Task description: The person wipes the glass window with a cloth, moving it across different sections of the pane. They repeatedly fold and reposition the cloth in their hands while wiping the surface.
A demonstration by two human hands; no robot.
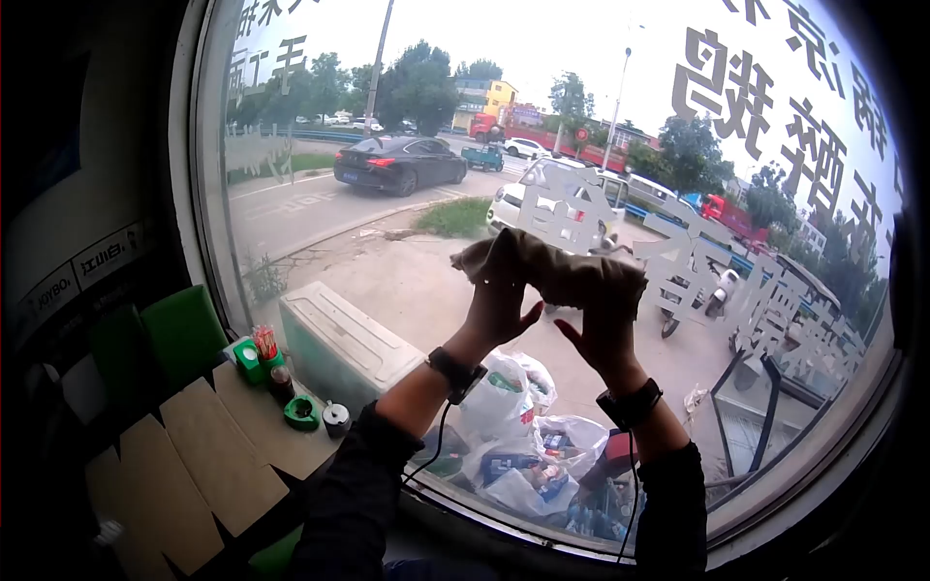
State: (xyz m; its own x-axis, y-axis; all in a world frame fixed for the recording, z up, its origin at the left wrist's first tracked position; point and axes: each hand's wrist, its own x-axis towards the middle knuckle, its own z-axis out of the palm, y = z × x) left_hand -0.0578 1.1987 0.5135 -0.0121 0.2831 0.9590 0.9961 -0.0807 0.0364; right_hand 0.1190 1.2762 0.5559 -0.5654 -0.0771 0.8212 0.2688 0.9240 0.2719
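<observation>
A grey-brown cloth [554, 274] is stretched between my two hands, raised in front of a large window pane [387, 232]. My left hand [500, 308] grips its left part, the fingers hidden behind the fabric and the thumb pointing inward. On the other side my right hand [607, 337] has hold of the right part, its thumb also turned inward. The cloth's middle sags a little and its edges look ragged. A dark wristband [455, 376] with a cable is on my left wrist, and a similar band [630, 404] on the right.
To the left stands a table [228, 445] with a green ashtray [301, 412], a lidded jar [335, 418] and a sauce bottle [282, 383]. A green chair [184, 334] is behind it. Beyond the glass are a white chest [363, 334], stuffed plastic bags [533, 465] and parked vehicles.
</observation>
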